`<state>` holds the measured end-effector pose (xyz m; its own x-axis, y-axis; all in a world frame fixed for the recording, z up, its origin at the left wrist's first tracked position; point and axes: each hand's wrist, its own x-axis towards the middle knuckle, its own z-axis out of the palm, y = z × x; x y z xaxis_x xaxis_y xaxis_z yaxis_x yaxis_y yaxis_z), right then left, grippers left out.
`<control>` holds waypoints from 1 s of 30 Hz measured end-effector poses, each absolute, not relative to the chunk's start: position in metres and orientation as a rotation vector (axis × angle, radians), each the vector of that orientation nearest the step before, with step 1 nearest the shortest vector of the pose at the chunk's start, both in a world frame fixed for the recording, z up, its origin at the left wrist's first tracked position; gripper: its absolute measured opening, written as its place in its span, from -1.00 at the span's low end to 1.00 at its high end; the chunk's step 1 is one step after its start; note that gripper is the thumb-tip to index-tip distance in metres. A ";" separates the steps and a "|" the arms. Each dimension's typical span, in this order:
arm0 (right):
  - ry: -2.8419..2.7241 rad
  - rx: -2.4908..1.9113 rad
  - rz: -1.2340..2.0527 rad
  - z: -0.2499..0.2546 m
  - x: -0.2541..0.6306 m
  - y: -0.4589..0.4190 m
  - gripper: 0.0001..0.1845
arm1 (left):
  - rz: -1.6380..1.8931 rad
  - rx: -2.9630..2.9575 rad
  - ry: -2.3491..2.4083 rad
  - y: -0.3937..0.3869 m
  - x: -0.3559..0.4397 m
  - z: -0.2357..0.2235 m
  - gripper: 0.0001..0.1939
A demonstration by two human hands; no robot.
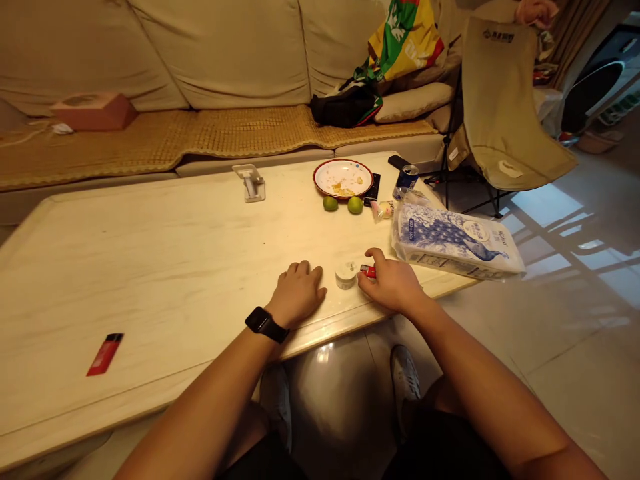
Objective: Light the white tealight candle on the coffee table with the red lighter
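My right hand [393, 283] is closed around a red lighter [369, 271], its metal end pointing left. Just left of that end stands a small white round candle [345, 276] on the pale table, with a small gap between it and the lighter. My left hand [296, 292] lies palm down on the table left of the candle, fingers spread and holding nothing. There is a black watch on the left wrist.
Beyond the hands are a red-rimmed plate [326, 183] with food scraps, two green limes [355, 205], a blue can [407, 177] and a white phone stand [251, 183]. A tissue pack [453, 237] overhangs the right edge. A red-and-black packet [105, 355] lies left.
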<state>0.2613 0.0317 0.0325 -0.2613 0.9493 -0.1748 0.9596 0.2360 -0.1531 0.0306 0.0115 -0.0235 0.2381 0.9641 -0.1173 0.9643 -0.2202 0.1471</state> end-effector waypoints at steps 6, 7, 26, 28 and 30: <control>2.478 1.870 -0.343 0.030 0.256 0.036 -0.37 | -0.009 2.285 1.829 0.011 0.031 -0.023 -0.61; 2.481 1.869 -0.351 0.030 0.255 0.037 -0.37 | -0.006 2.290 1.827 0.011 0.031 -0.024 -0.61; 2.390 1.995 -0.444 0.026 0.268 0.040 -0.17 | 0.012 2.286 1.827 0.013 0.031 -0.025 -0.60; 2.367 1.992 -0.442 0.024 0.274 0.039 -0.17 | 0.010 2.280 1.824 0.013 0.031 -0.025 -0.60; 2.358 1.983 -0.416 0.022 0.279 0.039 -0.20 | 0.012 2.275 1.821 0.013 0.031 -0.024 -0.60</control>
